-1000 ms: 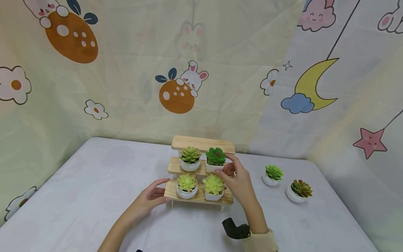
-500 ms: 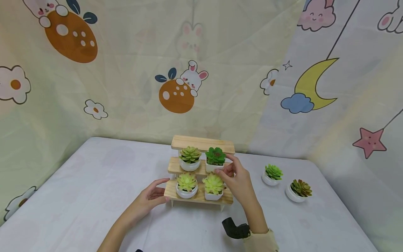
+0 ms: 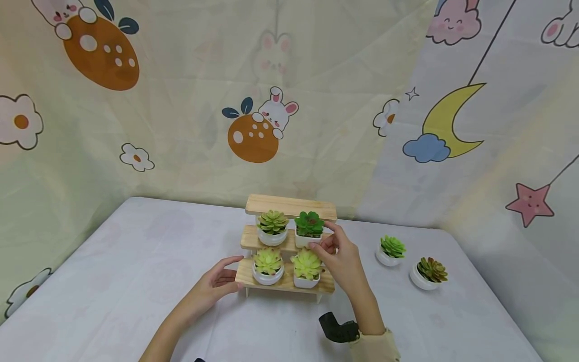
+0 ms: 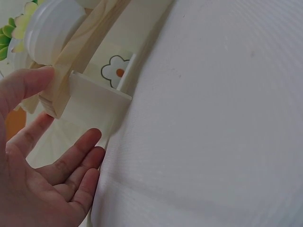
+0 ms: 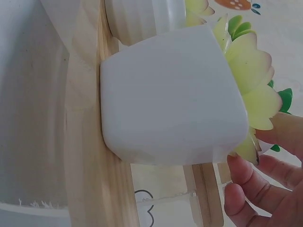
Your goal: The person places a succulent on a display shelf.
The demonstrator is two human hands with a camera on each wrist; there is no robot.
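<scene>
Right hand: (image 3: 339,254) thumb and fingers pinch the small square white pot (image 3: 307,242) of the dark green succulent (image 3: 309,223).
Dark green succulent: upright at the right part of the middle shelf (image 3: 248,237); its pot's base is partly hidden by the leaves in front.
Left hand: (image 3: 216,281) thumb and index finger pinch the left end of the bottom shelf (image 3: 287,288); the other 3 fingers, loosely bent, are free of it.
3-tier wooden stand: (image 3: 291,206) upright on the white tablecloth (image 3: 113,291).
Middle shelf, left: 1 green succulent (image 3: 273,221) in a round white pot.
Bottom shelf: 2 yellow-green succulents, the left one (image 3: 268,260) in a round white pot, the right one (image 3: 306,263) in a square one.
Right of the stand: 2 potted plants near each other, a bright green succulent (image 3: 393,246) and a reddish-green succulent (image 3: 432,270).
Right forearm: a cream sleeve (image 3: 375,347), with a black angled device (image 3: 336,329) beside the wrist.
Behind: cartoon-print fabric (image 3: 190,60).
</scene>
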